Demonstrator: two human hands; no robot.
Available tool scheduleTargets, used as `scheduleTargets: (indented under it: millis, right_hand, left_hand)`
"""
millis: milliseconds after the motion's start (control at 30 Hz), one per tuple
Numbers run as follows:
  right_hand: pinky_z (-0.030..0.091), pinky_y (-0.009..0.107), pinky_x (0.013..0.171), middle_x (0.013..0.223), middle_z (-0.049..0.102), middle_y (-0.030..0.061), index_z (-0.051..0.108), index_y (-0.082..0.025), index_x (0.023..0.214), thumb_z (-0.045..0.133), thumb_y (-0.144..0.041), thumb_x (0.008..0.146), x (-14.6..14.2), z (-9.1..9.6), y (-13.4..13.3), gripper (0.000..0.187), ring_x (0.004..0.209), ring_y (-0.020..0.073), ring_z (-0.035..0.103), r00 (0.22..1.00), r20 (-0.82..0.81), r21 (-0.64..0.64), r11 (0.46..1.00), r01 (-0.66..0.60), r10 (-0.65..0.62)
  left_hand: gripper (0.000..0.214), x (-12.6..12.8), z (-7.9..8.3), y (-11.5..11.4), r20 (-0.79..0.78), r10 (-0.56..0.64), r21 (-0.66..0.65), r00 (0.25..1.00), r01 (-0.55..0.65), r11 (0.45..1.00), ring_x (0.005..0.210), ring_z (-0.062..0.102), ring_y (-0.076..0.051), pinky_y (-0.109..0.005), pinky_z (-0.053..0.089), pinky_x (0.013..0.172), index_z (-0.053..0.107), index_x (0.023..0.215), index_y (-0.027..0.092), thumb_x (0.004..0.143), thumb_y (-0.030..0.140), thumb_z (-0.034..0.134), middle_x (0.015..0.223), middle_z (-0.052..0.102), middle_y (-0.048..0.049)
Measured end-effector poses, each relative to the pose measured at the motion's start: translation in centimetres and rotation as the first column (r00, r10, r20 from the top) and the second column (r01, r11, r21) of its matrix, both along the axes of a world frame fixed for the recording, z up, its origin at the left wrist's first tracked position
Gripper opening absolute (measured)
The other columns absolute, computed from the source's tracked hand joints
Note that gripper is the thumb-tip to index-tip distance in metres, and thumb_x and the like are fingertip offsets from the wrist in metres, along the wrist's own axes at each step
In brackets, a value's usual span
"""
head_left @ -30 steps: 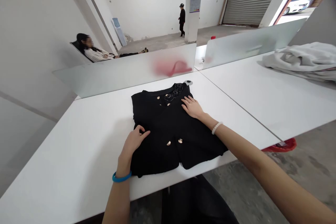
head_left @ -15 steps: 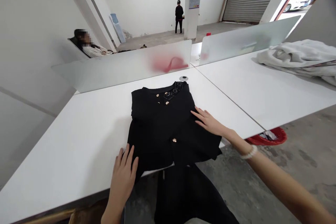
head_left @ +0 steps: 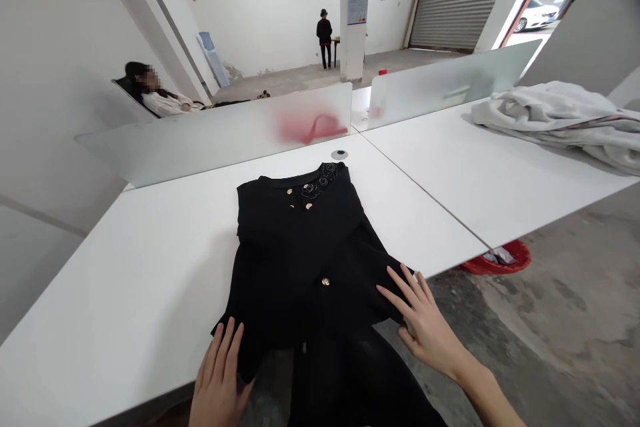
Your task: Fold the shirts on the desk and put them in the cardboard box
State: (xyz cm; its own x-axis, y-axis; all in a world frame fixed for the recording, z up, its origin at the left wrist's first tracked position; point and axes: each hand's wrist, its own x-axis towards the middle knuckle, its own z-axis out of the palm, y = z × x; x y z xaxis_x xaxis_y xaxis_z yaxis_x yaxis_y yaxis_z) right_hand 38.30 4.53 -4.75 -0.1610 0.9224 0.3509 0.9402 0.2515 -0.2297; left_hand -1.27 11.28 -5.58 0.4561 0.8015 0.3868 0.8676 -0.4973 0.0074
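Your folded black garment (head_left: 290, 260) lies across the near part of the white table (head_left: 165, 267), its neckline (head_left: 290, 181) pointing far and its hem pointing near, right at you; the long axis runs near to far, beaded rosettes (head_left: 323, 179) at the far right, one gold button (head_left: 325, 281) showing lower down, toward the near edge; your left hand (head_left: 217, 373) rests on the near left corner, your right hand (head_left: 430, 333) on the near right one; the two are well apart, fingers spread over the cloth, thumbs away from them, neither clamped on anything; the hem droops past the table edge and melts into your black trousers (head_left: 345, 387), so its middle is hard to trace; the garment's underside is hidden, your left wrist is cut off below; beyond, the frosted partition (head_left: 210, 140) blurs a red object (head_left: 315, 127) past recognition.
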Motion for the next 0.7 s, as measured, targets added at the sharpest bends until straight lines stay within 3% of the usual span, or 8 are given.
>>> scheduleTargets:
  millis: [167,300,433,567,700]
  right_hand:
    - [0.028,0.062,0.107,0.153,0.027,0.0066,0.036,-0.032,0.143,0.041,0.002,0.077,0.1,-0.9,0.5,0.075,0.142,0.0312,0.014,0.997,0.067,0.074,0.997,0.034,-0.039]
    - [0.030,0.060,0.106,0.150,0.034,0.0049,0.045,-0.031,0.137,0.034,0.008,0.070,0.0,-1.9,0.7,0.079,0.141,0.0281,0.021,0.998,-0.035,0.148,0.987,0.055,-0.050]
    - [0.025,0.062,0.109,0.147,0.039,0.0046,0.050,-0.029,0.132,0.031,0.008,0.069,0.0,-2.2,0.6,0.075,0.141,0.0268,0.022,0.993,-0.102,0.161,0.985,0.069,-0.053]
    - [0.014,0.065,0.111,0.139,0.049,0.0046,0.056,-0.026,0.123,0.029,0.008,0.068,1.2,-0.3,0.1,0.070,0.139,0.0250,0.027,0.994,-0.105,0.049,0.999,-0.007,0.012]
    - [0.018,0.060,0.114,0.130,0.057,0.0019,0.055,-0.030,0.122,0.031,0.004,0.071,3.4,4.0,-1.6,0.066,0.131,0.0226,0.043,0.984,-0.128,-0.175,0.974,-0.143,0.122]
  left_hand:
    - [0.075,-0.2,0.9,0.2,-0.054,0.031,-0.015,0.998,-0.032,0.999,0.133,0.039,-0.029,-0.043,0.043,0.094,0.009,0.150,0.032,0.083,0.010,0.036,0.144,0.045,-0.0069]
    - [0.077,0.5,1.8,-0.5,-0.040,0.047,-0.008,0.998,-0.047,0.999,0.129,0.044,-0.028,-0.040,0.042,0.090,0.010,0.149,0.036,0.082,0.008,0.037,0.141,0.048,-0.0046]
    - [0.074,0.5,2.2,-0.8,-0.027,0.039,-0.010,0.999,-0.039,0.999,0.125,0.049,-0.026,-0.037,0.041,0.084,0.014,0.147,0.040,0.084,0.008,0.036,0.138,0.052,-0.0008]
    - [0.076,-0.5,2.5,-0.9,0.000,0.021,0.020,1.000,-0.021,1.000,0.114,0.058,-0.024,-0.037,0.042,0.080,0.021,0.146,0.041,0.080,0.007,0.036,0.127,0.062,0.0021]
    - [0.083,-1.9,3.2,-3.1,0.029,-0.092,-0.071,0.995,0.094,0.993,0.106,0.063,-0.024,-0.048,0.040,0.095,0.016,0.146,0.044,0.074,0.009,0.038,0.123,0.064,0.0042]
